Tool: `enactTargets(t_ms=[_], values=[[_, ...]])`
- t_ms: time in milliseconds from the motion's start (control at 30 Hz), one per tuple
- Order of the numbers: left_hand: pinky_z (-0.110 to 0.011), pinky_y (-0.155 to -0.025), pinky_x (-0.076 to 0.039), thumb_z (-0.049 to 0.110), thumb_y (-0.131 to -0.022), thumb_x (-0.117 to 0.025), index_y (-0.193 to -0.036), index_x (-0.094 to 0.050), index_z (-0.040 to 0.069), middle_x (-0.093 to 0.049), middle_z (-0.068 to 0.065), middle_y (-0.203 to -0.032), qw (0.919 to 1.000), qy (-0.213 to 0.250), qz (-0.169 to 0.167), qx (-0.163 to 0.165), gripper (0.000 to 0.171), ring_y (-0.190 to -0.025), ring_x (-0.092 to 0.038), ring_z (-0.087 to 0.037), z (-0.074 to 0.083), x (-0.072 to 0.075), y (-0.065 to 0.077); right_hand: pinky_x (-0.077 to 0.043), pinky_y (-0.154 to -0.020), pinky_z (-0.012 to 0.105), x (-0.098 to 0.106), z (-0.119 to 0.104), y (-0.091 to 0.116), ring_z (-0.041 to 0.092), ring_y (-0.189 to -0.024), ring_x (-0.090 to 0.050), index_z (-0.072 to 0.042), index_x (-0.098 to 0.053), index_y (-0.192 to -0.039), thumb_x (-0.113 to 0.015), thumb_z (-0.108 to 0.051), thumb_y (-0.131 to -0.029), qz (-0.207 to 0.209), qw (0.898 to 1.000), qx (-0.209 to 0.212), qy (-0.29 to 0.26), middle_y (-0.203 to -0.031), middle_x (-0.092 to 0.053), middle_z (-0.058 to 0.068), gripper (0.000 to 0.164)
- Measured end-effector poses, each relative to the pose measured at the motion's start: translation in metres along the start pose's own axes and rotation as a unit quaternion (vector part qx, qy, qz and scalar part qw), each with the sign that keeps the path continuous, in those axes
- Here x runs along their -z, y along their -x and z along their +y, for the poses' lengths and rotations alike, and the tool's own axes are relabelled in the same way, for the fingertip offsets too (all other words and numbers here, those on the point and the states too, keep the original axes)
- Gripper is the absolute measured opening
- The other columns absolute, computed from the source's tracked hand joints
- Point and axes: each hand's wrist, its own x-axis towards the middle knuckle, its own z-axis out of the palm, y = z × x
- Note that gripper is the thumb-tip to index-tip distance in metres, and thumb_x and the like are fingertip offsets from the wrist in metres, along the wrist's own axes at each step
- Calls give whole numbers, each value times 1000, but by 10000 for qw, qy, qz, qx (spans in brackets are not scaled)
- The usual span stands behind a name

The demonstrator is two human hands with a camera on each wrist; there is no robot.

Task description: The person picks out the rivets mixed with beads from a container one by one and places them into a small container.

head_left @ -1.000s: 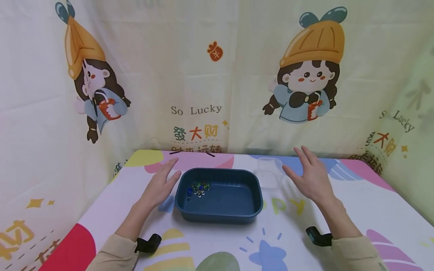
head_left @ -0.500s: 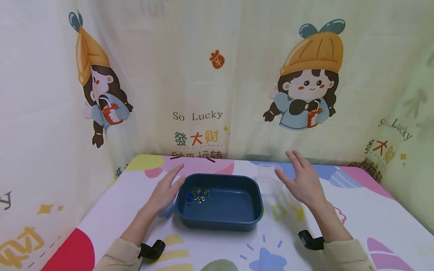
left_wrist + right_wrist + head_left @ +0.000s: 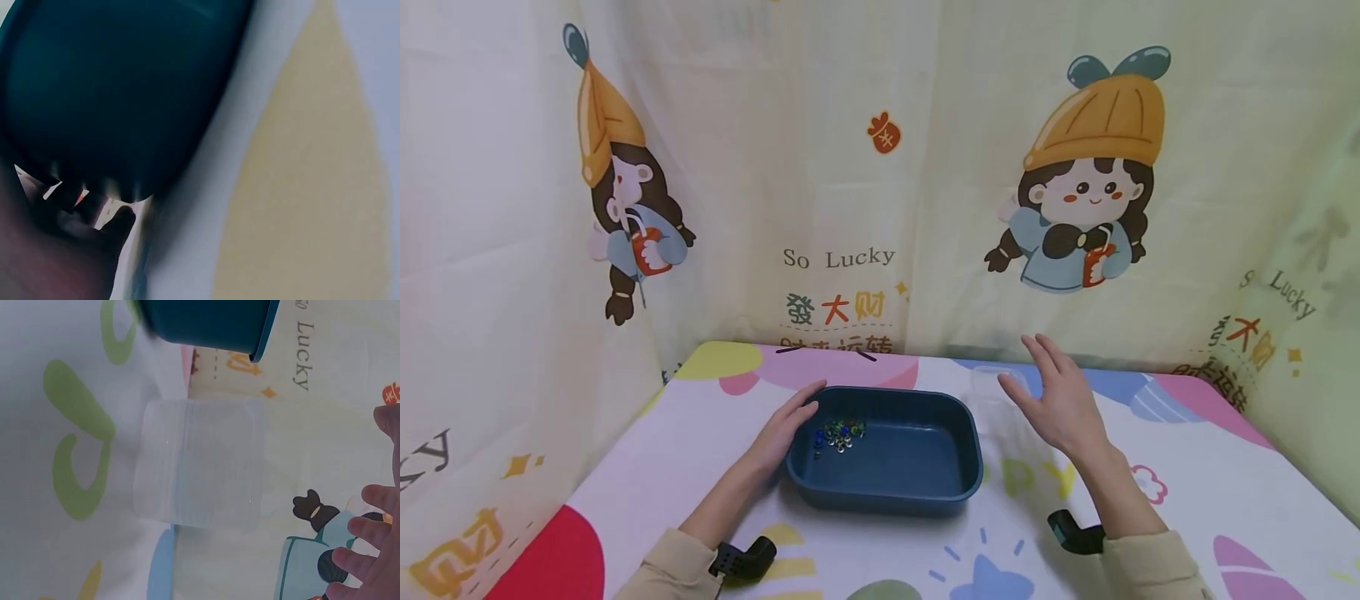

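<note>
A dark blue rectangular bin (image 3: 887, 500) sits on the table, with a small cluster of shiny, multicoloured bead-like pieces (image 3: 842, 435) in its left part. My left hand (image 3: 781, 433) is at the bin's left end, its fingers extended along the wall and thumb near the rim. The left wrist view shows the fingers (image 3: 78, 215) against the bin wall (image 3: 119, 94). To the right of the bin, my right hand (image 3: 1060, 408) hovers with spread fingers, holding nothing. Near it stands a clear plastic container (image 3: 200, 465), faint in the head view.
A patterned cloth (image 3: 1000, 533) covers the table. Behind the table's far edge hangs a printed curtain (image 3: 955, 292), which also closes off both sides. Black wrist cameras (image 3: 748, 558) sit at both cuffs.
My left hand has moved right, from beside the bin to touching its left end. My right hand has drifted left toward the bin and clear container. The head view has tilted slightly upward.
</note>
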Motion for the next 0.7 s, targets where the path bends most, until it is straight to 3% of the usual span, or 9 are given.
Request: enactTargets(t_ms=[200,367,700], values=[[-60,-119,-5,24,-108,-36,-158,-34,11,-27,-12,-164,9989,339,30,332,51,-152,-15,-33,-4,-4,-2,-27,-108,71,4,-1,0,51,-139,-31,-4,-36,-155,-64,-45,-97,-84,10000,23,41,-158,-29,25,76],[-57,-120,-6,23,-108,-36,-158,-35,11,-27,-12,-164,9981,512,14,334,51,-151,-17,-32,-4,-6,-6,-26,-108,71,7,-1,-1,51,-139,-31,-4,-37,-155,-64,-44,-97,-29,10000,44,20,-158,-30,25,75],[-55,-121,-7,22,-108,-35,-157,-37,12,-27,-11,-164,9947,741,132,695,50,-151,-17,-31,-4,0,-3,-24,-111,70,-9,-12,-9,48,-142,-30,-7,-37,-155,-63,-42,-97,-153,9998,41,-116,-160,-30,22,73]])
